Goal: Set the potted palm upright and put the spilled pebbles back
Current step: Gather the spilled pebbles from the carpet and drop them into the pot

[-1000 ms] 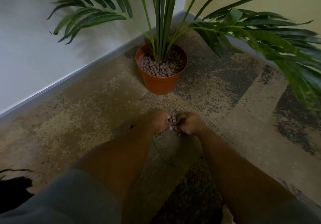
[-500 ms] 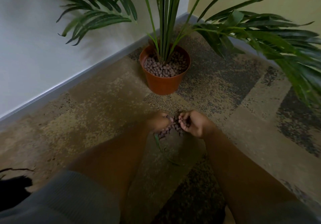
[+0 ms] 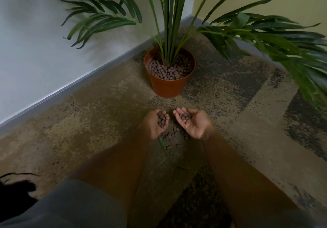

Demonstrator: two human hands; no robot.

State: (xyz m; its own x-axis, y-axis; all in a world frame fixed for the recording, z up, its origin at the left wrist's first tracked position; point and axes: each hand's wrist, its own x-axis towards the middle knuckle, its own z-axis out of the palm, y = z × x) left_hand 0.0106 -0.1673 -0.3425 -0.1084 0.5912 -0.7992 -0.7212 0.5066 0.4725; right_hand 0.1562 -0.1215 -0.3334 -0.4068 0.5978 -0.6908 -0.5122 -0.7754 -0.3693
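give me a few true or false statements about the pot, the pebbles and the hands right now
1. The orange pot lies on its side. False: it stands upright on the carpet, near the corner of the walls.
2. Both hands hold pebbles. True: the left hand and the right hand are cupped palm up with pebbles in them.
3. No pebbles are left on the floor. False: loose pebbles lie on the carpet beneath and between the hands.
4. The pot already has pebbles in it. True: pebbles fill it around the palm stems.
5. The hands are over the pot. False: they are on the near side of it, apart from its rim.
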